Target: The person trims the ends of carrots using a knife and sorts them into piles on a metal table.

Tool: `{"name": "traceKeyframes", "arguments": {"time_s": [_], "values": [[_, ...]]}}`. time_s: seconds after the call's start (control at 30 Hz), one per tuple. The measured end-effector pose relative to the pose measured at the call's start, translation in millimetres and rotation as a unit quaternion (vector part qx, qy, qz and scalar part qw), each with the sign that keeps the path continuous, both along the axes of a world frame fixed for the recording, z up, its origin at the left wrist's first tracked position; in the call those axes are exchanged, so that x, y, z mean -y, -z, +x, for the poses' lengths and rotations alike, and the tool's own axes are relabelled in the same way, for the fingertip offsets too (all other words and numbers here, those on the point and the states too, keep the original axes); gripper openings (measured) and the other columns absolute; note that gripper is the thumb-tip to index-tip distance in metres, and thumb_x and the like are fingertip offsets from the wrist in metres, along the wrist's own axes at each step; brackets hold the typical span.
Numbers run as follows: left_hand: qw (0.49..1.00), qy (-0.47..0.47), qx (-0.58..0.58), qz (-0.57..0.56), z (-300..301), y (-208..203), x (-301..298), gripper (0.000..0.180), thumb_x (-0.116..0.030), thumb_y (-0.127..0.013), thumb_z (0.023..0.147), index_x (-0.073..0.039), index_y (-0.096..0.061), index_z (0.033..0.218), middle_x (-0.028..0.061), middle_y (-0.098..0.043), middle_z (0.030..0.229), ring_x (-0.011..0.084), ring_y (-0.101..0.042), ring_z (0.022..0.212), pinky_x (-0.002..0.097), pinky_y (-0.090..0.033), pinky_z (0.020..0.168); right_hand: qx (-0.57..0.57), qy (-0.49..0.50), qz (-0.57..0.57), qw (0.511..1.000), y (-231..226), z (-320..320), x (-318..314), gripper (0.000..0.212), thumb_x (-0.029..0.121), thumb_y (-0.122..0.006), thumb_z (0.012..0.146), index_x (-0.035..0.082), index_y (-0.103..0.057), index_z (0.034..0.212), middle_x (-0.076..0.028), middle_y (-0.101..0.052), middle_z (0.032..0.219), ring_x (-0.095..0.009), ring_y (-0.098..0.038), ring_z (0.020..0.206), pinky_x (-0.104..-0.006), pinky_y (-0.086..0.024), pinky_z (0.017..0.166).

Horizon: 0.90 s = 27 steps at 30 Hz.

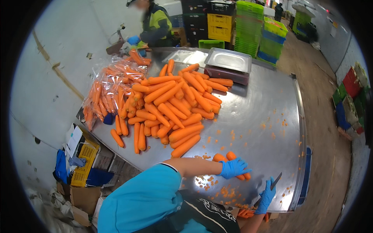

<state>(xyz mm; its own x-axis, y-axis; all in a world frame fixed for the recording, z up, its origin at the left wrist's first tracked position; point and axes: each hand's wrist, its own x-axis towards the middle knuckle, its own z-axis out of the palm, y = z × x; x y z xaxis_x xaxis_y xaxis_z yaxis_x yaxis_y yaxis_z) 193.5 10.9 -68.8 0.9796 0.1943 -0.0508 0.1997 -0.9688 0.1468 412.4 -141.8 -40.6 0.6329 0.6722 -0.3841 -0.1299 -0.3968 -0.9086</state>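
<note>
My left hand (233,168), in a blue glove, presses down on two carrots (224,157) lying side by side near the front of the steel table (264,101). My right hand (265,197), also gloved in blue, grips a knife (274,182) just right of those carrots, blade pointing up and away. A big heap of loose carrots (173,103) covers the middle of the table. Small orange offcuts (223,191) lie scattered in front of my hands.
Clear bags of carrots (110,91) are stacked at the table's left end. A scale with a metal tray (227,64) stands at the far side. Another person in a blue glove (153,25) works beyond it. Stacked green, yellow and black crates (248,27) stand behind; a yellow crate (84,163) sits on the floor.
</note>
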Motion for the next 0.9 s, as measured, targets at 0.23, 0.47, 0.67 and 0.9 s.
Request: {"name": "traceKeyframes", "arguments": {"time_s": [0.23, 0.47, 0.67, 0.9], "values": [[0.907, -0.164, 0.029, -0.388, -3.5, -21.6, -20.3, 0.044, -0.010, -0.064, 0.076, -0.013, -0.060, 0.120, 0.0145, -0.065, 0.107, 0.0337, -0.065, 0.095, 0.0431, -0.053, 0.079, 0.018, 0.016, 0.039, 0.999, -28.7, -29.2, 34.6, 0.033, 0.026, -0.061, 0.095, 0.007, -0.065, 0.121, 0.000, -0.066, 0.094, -0.002, -0.041, 0.051, -0.0184, -0.037, 0.043], [0.352, -0.353, 0.253, -0.829, -61.6, -68.0, -16.1, 0.074, -0.015, -0.060, 0.072, -0.006, -0.039, 0.143, 0.0146, -0.060, 0.109, 0.0270, -0.064, 0.095, 0.0413, -0.057, 0.085, 0.021, -0.152, 0.049, 0.987, -39.4, -125.3, 23.3, 0.050, 0.036, -0.063, 0.094, 0.014, -0.054, 0.138, -0.006, -0.066, 0.096, -0.007, -0.053, 0.070, -0.0232, -0.046, 0.056], [0.279, -0.261, 0.362, -0.850, -73.9, -86.0, 20.0, 0.077, -0.015, -0.059, 0.071, -0.005, -0.038, 0.144, 0.0154, -0.059, 0.108, 0.0284, -0.062, 0.099, 0.0420, -0.055, 0.091, -0.120, -0.163, 0.091, 0.975, -49.4, -177.1, -4.0, 0.060, 0.039, -0.068, 0.090, 0.007, -0.052, 0.138, -0.006, -0.065, 0.095, -0.006, -0.051, 0.063, -0.0221, -0.045, 0.052], [0.385, -0.294, 0.325, -0.812, -108.5, -116.5, 28.3, 0.063, -0.009, -0.056, 0.072, 0.000, -0.047, 0.134, 0.0149, -0.059, 0.121, 0.0274, -0.059, 0.110, 0.0390, -0.051, 0.097, 0.216, -0.241, 0.211, 0.922, -51.1, -177.7, 11.1, 0.058, 0.020, -0.068, 0.089, 0.012, -0.048, 0.142, -0.008, -0.066, 0.097, -0.017, -0.061, 0.067, -0.0303, -0.049, 0.055]]}}
